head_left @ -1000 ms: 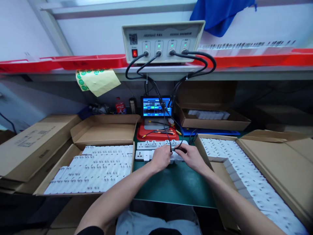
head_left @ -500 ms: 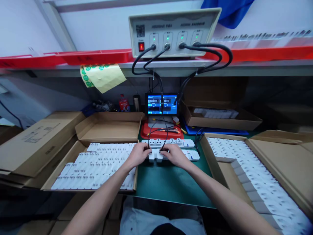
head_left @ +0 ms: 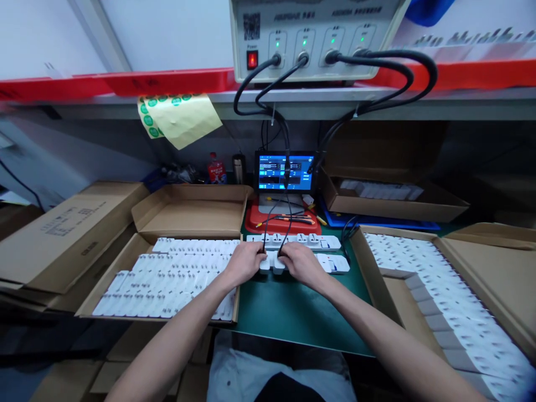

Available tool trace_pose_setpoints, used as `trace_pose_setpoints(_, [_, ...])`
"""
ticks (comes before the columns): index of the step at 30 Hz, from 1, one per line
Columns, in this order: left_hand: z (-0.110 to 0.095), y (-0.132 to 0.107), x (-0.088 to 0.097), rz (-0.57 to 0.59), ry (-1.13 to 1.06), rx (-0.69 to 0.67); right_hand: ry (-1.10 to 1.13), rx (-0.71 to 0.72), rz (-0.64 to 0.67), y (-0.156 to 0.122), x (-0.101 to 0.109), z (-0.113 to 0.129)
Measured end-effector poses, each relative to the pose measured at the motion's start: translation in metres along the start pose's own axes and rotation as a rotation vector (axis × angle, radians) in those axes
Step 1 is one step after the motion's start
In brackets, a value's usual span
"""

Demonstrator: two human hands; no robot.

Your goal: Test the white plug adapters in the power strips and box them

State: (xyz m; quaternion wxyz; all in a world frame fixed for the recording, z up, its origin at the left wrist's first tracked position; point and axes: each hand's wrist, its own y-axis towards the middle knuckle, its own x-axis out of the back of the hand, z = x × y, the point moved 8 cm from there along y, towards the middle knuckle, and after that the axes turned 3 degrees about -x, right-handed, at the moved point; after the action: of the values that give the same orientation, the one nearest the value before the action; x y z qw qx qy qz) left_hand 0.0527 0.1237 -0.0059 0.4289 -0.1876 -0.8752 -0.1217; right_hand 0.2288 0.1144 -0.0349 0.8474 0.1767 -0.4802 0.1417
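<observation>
Two white power strips lie side by side on the green mat (head_left: 293, 312). The far strip (head_left: 318, 241) is untouched. On the near strip (head_left: 335, 262), my left hand (head_left: 246, 261) and my right hand (head_left: 298, 262) are both curled, each pinching a black test plug (head_left: 272, 258) at the strip's left end. Thin black leads run from the plugs up to the beige tester (head_left: 318, 39) on the shelf, whose several green lamps are lit.
An open carton (head_left: 125, 268) of white strips sits to the left, another carton (head_left: 419, 268) to the right. Behind the strips are a red tray (head_left: 285, 223) and a small screen (head_left: 285, 173). A carton (head_left: 393, 204) stands at the back right. Yellow sticker sheets (head_left: 180, 117) hang from the shelf.
Both hands have moved left along the near strip, from its right end to its left end, carrying the plugs. The view has tilted down and closer.
</observation>
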Motion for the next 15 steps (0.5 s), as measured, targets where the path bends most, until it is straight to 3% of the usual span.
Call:
trace_pose_setpoints(7, [-0.014,-0.006,-0.01,0.022,0.24,-0.102,0.033,0.038,-0.043,-0.003,-0.008,-0.002])
trace_pose_setpoints(15, [-0.009,-0.008,-0.012,-0.024,0.205,-0.111,0.102,0.005,-0.045,-0.001,-0.009,-0.008])
